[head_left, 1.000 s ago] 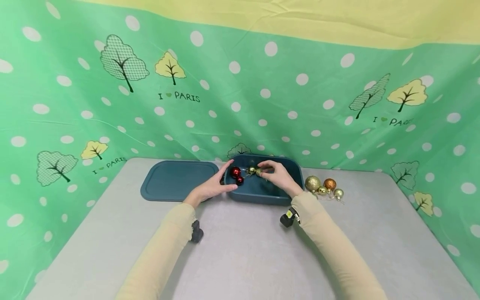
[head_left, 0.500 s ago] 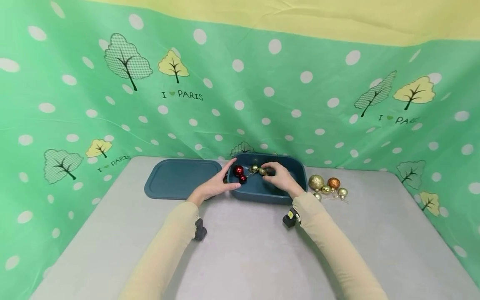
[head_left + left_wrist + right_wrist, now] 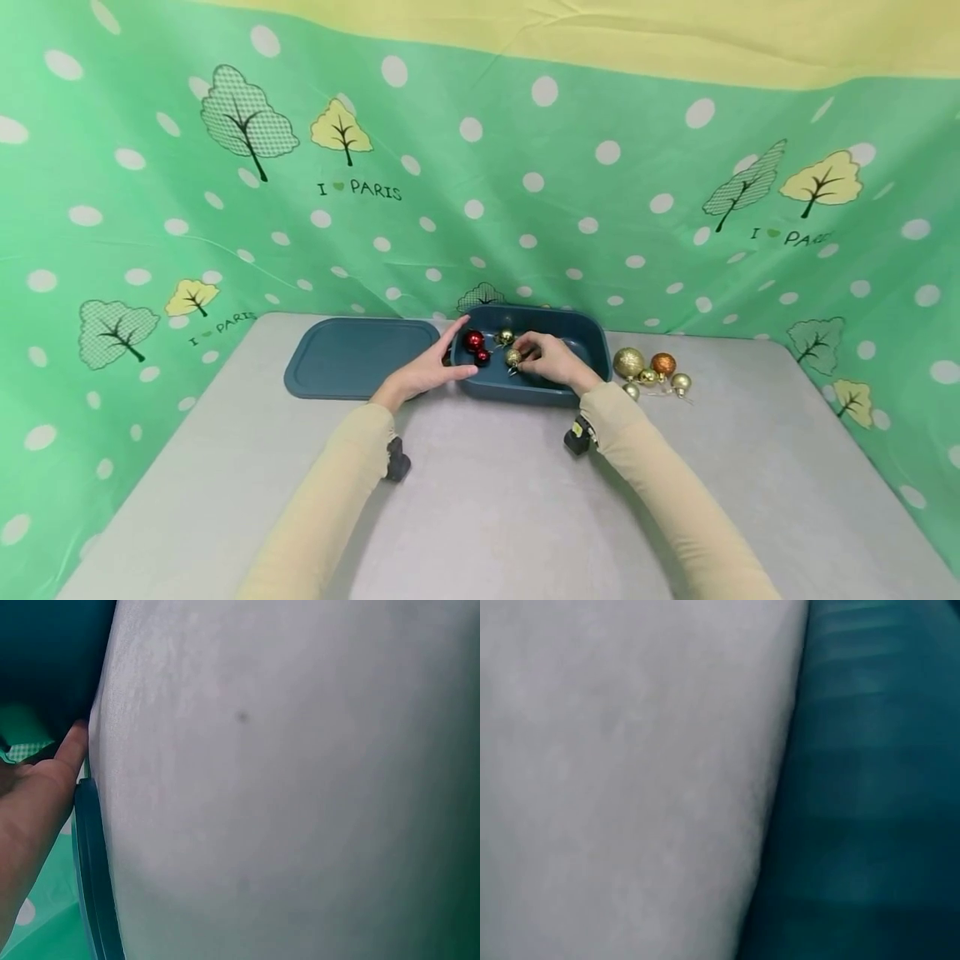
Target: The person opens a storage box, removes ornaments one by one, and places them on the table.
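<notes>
In the head view a dark blue box stands at the back of the table. My left hand lies against its left end, thumb and fingers straight and spread; that hand also shows beside the box wall in the left wrist view. Reaching inside the box, my right hand pinches a small gold glitter bauble by its side. Behind that lies a shiny gold bauble. A larger red bauble and a smaller red bauble rest near the left end. The right wrist view shows only the box's outer wall and tabletop.
The blue lid lies flat left of the box. Right of it sit a big gold glitter bauble, an orange bauble and several smaller gold ones. A green patterned curtain hangs behind the grey table.
My right hand has brought the gold glitter bauble toward the front of the box, away from the shiny gold one. The left hand stays at the left end.
</notes>
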`<state>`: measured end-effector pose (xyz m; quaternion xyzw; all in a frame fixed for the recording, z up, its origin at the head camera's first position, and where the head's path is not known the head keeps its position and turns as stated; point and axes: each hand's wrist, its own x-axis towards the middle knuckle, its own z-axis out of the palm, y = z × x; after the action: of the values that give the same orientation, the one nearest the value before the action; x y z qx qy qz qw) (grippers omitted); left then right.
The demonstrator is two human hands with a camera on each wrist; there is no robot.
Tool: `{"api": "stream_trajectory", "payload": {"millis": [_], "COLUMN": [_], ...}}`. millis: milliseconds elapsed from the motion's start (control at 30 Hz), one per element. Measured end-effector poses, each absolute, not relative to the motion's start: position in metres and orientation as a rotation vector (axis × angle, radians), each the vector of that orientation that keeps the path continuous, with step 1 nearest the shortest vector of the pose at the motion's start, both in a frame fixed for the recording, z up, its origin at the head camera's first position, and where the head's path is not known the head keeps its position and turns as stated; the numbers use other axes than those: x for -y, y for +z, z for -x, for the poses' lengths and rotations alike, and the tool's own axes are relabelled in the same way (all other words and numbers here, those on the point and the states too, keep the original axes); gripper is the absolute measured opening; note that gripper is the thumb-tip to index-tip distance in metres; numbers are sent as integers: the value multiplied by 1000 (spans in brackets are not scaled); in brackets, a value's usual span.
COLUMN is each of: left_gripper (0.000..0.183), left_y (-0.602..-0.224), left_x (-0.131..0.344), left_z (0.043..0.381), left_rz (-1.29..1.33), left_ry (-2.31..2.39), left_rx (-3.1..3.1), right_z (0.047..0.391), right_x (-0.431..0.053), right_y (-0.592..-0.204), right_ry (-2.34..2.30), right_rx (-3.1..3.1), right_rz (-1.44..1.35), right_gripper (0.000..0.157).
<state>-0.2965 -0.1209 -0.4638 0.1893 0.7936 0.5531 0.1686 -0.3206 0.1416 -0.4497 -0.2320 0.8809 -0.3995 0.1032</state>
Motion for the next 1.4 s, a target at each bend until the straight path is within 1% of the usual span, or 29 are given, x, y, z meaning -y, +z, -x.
{"api": "stream_trajectory", "payload": {"millis": [567,667,767,833,900,1133,1400], "left_gripper": [94,93,92,92,91,93,91], "left_y": [-468,-465,-465,-464,-468,-467,-466], "left_x": [120,120,120,121,121,122,122], "left_z": [294,293,295,295,297,297,297], "left_rz": [-469,-474,-475,-475,-484,-493,-489], "left_ry": [1570,1570,1570,1573,1577,1581,1579], "left_rx": [-2264,-2245,-2238,-2239,-2250,-2249,-2247], "right_z": [309,300,295,292,294,285,275], "right_x": [-146,-145,-146,-147,-150,-155,-169], "right_y": [-440,-428,-423,-421,-427,-420,-416], "right_ry": [-1398,-1469,-1517,-1527,-1537,-1553,-1582], "right_rx": [-2558,-2526,-2507,-2504,-2509,-2503,-2469], "right_rz": [668,663,665,660,667,687,713], "right_gripper": [29,31,32,32,32,31,33]}}
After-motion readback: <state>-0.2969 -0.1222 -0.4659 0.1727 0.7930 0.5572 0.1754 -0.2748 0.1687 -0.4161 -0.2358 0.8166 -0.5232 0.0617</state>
